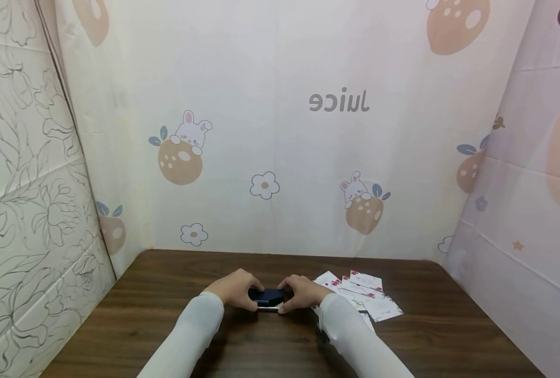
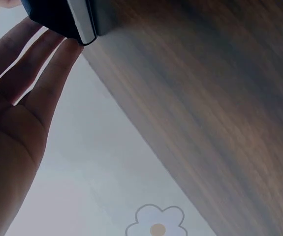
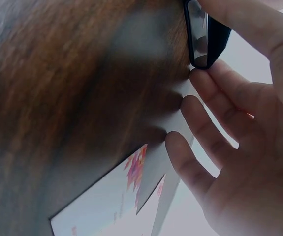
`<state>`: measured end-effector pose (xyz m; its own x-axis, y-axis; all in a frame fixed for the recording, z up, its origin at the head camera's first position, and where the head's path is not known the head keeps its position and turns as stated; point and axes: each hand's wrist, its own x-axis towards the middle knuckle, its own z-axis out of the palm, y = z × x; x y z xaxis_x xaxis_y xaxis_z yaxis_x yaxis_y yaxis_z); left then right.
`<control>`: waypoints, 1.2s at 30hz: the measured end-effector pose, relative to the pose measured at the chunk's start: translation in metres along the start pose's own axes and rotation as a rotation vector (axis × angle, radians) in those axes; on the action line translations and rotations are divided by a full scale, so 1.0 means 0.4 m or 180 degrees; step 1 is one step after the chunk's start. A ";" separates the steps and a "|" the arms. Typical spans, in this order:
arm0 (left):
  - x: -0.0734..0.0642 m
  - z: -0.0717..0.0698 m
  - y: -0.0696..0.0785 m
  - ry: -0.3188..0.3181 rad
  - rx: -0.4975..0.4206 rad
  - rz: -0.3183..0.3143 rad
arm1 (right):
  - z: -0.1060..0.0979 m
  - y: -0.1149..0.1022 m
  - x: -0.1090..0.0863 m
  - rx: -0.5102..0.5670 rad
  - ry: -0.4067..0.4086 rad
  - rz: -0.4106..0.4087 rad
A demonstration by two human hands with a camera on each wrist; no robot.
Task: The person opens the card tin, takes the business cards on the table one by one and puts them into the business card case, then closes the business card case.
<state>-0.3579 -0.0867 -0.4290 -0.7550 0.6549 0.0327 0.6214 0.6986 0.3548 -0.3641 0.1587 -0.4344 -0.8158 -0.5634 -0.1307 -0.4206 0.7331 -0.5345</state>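
A small dark blue card case with a shiny metal edge sits near the middle of the wooden table, between the two hands. My left hand pinches its left end between thumb and fingers. At the other end, my right hand grips it the same way, thumb at the near side. In the left wrist view the fingertips meet the dark underside of the case. The right wrist view shows the metal strip of the case beside the thumb, with the lower fingers spread and their tips at the tabletop.
Several white cards with red floral print lie overlapping on the table, right beside and partly behind the right forearm. A printed curtain hangs behind the table's far edge, and patterned cloth covers the left side.
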 end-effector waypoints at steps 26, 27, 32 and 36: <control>-0.045 -0.021 -0.038 0.0861 -0.0607 0.0346 | 0.011 0.006 -0.026 0.0007 0.0161 -0.0049; -0.043 -0.021 -0.038 0.0896 -0.0594 0.0316 | 0.012 0.005 -0.028 -0.0027 0.0183 -0.0052; -0.037 -0.020 -0.030 0.1172 -0.0420 0.0163 | 0.018 0.004 -0.035 -0.0179 0.0312 -0.0082; -0.032 -0.021 -0.024 0.1361 -0.0268 0.0080 | 0.024 0.008 -0.037 -0.0200 0.0397 -0.0088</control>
<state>-0.3561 -0.1042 -0.4252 -0.7696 0.4810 0.4199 0.6349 0.6464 0.4232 -0.3496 0.1659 -0.4422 -0.8449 -0.5348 -0.0096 -0.4645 0.7425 -0.4827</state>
